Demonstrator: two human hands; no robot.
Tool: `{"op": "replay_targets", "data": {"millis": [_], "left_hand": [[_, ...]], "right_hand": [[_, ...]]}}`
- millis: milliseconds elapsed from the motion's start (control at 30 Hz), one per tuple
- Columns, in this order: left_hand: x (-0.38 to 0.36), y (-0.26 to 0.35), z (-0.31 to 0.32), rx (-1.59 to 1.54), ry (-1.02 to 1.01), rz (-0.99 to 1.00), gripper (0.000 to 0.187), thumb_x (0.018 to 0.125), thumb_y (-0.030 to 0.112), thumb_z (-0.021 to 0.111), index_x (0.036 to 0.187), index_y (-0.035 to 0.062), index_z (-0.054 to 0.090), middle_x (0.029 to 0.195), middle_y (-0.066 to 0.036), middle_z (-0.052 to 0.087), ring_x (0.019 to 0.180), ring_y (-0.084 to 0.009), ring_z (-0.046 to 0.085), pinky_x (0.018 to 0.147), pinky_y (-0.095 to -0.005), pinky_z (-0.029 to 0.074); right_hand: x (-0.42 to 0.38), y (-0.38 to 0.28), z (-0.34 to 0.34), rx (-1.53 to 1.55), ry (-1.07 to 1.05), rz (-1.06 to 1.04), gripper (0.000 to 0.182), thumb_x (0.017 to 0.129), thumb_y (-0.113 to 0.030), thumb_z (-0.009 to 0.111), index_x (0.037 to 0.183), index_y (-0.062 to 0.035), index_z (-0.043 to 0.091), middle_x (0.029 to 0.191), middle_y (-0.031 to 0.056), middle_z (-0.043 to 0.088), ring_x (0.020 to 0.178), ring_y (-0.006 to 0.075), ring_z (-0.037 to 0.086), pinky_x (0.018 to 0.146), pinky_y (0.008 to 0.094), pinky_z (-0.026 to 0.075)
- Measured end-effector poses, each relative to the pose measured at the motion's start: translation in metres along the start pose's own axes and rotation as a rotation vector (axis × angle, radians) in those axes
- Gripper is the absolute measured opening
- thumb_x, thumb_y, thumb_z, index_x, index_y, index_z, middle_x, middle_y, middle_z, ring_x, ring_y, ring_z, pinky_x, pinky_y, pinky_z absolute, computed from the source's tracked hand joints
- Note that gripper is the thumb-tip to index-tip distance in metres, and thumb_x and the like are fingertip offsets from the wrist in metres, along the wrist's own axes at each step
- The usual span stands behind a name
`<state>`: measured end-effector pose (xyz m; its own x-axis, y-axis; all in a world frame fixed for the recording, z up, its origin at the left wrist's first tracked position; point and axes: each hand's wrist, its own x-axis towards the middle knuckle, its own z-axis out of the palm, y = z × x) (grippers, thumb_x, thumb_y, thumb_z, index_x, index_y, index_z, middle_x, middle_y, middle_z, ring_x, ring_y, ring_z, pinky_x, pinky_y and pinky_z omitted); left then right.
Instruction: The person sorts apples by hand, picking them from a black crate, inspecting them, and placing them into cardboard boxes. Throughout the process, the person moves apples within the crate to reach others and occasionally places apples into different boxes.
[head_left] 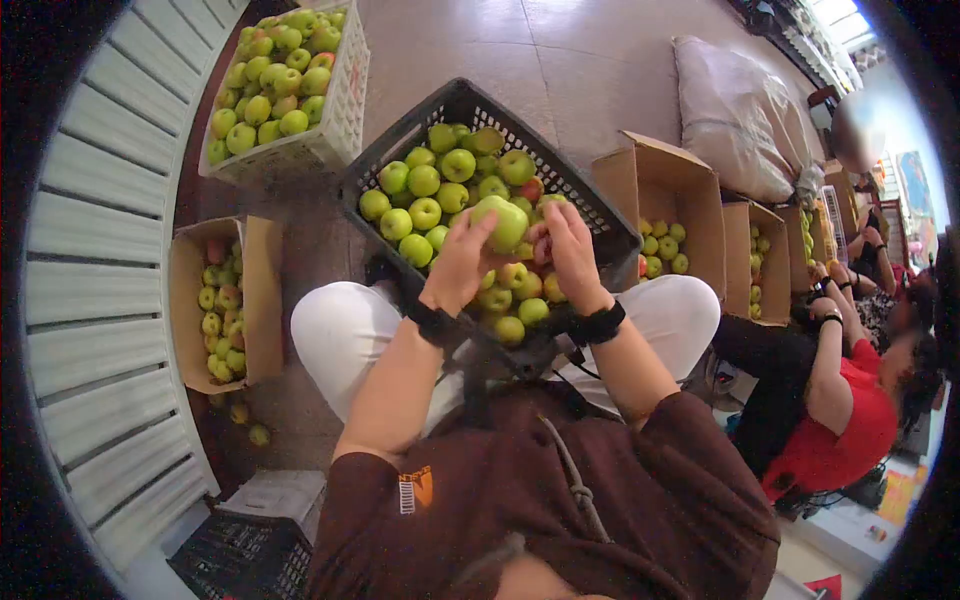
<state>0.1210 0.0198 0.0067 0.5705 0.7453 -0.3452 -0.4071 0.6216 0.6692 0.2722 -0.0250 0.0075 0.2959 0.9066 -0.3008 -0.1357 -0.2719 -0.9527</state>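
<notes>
Green apples, some with red patches, fill a black plastic crate (603,222) between my knees. Above them my left hand (462,262) is closed on a large green apple (503,224), its thumb and fingers against the fruit's left side. My right hand (570,252) is just right of that apple, over the crate, with its fingers curled; whatever lies within them is too small or hidden to name. Both wrists carry black bands.
A white crate (345,110) of apples stands at upper left, a cardboard box (262,300) of apples at left. Several apple boxes, such as one (690,180), line the right, near a large sack (735,120). A person in red (840,430) sits at far right.
</notes>
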Motion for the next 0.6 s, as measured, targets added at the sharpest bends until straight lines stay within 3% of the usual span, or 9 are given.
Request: {"op": "replay_targets", "data": {"millis": [67,133,167,200,300,367,433,500,600], "left_hand": [[0.0,-0.004,0.004,0.017,0.056,0.008,0.029,0.089,0.027,0.046,0.11,0.0072,0.049,0.099,-0.004,0.056,0.086,-0.0155,0.057,0.071,-0.0298,0.049],[0.004,-0.01,0.006,0.088,0.031,-0.006,0.028,0.09,0.026,0.044,0.108,0.0063,0.051,0.099,-0.004,0.056,0.087,-0.0142,0.055,0.072,-0.0284,0.048],[0.003,-0.014,0.008,0.051,-0.003,0.003,0.024,0.089,0.023,0.046,0.105,0.0049,0.048,0.095,-0.005,0.055,0.076,-0.0128,0.056,0.06,-0.0249,0.048],[0.003,-0.017,0.009,0.106,0.011,-0.009,0.025,0.09,0.024,0.046,0.105,0.0043,0.049,0.096,-0.005,0.055,0.077,-0.0131,0.056,0.061,-0.025,0.048],[0.012,-0.033,0.003,0.192,0.05,-0.007,0.027,0.09,0.024,0.044,0.106,0.0026,0.049,0.097,-0.007,0.057,0.078,-0.0153,0.059,0.064,-0.0269,0.05],[0.008,-0.024,0.016,0.191,-0.119,-0.001,0.029,0.091,0.024,0.042,0.107,0.0,0.048,0.095,-0.011,0.058,0.077,-0.0185,0.06,0.066,-0.0296,0.05],[0.011,-0.024,0.02,0.163,-0.034,-0.034,0.031,0.092,0.026,0.04,0.104,-0.0017,0.046,0.091,-0.013,0.058,0.074,-0.0209,0.06,0.066,-0.0315,0.05],[0.017,-0.029,0.015,0.195,0.061,-0.065,0.032,0.092,0.028,0.04,0.103,-0.0015,0.046,0.089,-0.014,0.058,0.074,-0.0213,0.06,0.065,-0.0314,0.05],[0.025,-0.035,0.015,0.247,0.157,-0.1,0.032,0.092,0.03,0.042,0.101,0.0,0.045,0.09,-0.012,0.057,0.077,-0.0206,0.059,0.064,-0.031,0.05]], "right_hand": [[0.006,0.024,-0.001,-0.084,0.039,-0.378,0.03,0.082,-0.016,0.054,0.106,0.0007,0.047,0.089,0.0094,0.056,0.072,0.0113,0.053,0.062,0.0249,0.046],[-0.009,0.02,0.005,-0.518,0.077,-0.499,0.055,0.07,-0.019,0.069,0.115,-0.0007,0.044,0.107,0.0158,0.052,0.096,0.028,0.053,0.083,0.0346,0.043],[-0.016,0.02,0.008,-0.571,0.13,-0.57,0.066,0.064,-0.019,0.073,0.119,-0.0004,0.041,0.113,0.0194,0.048,0.106,0.0343,0.047,0.09,0.0373,0.038],[-0.021,0.016,0.005,-0.612,0.115,-0.561,0.068,0.066,-0.02,0.072,0.121,0.0007,0.038,0.118,0.0211,0.046,0.111,0.0313,0.046,0.091,0.0358,0.038],[-0.03,0.006,-0.011,-0.587,0.163,-0.557,0.066,0.065,-0.024,0.071,0.119,0.0001,0.041,0.111,0.0189,0.051,0.104,0.0275,0.051,0.087,0.0333,0.041],[-0.047,-0.026,-0.027,-0.189,0.077,-0.276,0.06,0.067,-0.024,0.069,0.115,0.0001,0.044,0.105,0.0156,0.053,0.097,0.0218,0.054,0.083,0.0307,0.042],[-0.047,-0.035,-0.053,-0.131,0.226,-0.367,0.057,0.067,-0.028,0.068,0.11,-0.0004,0.044,0.093,0.0086,0.055,0.079,0.0171,0.056,0.07,0.0302,0.048],[-0.062,-0.058,-0.092,0.247,0.278,-0.197,0.051,0.072,-0.021,0.064,0.113,-0.0008,0.042,0.097,0.0078,0.053,0.088,0.0165,0.054,0.072,0.0283,0.048],[-0.069,-0.076,-0.165,0.389,0.519,-0.398,0.044,0.076,-0.025,0.062,0.11,-0.004,0.043,0.093,0.0077,0.054,0.082,0.0162,0.056,0.064,0.028,0.049]]}}
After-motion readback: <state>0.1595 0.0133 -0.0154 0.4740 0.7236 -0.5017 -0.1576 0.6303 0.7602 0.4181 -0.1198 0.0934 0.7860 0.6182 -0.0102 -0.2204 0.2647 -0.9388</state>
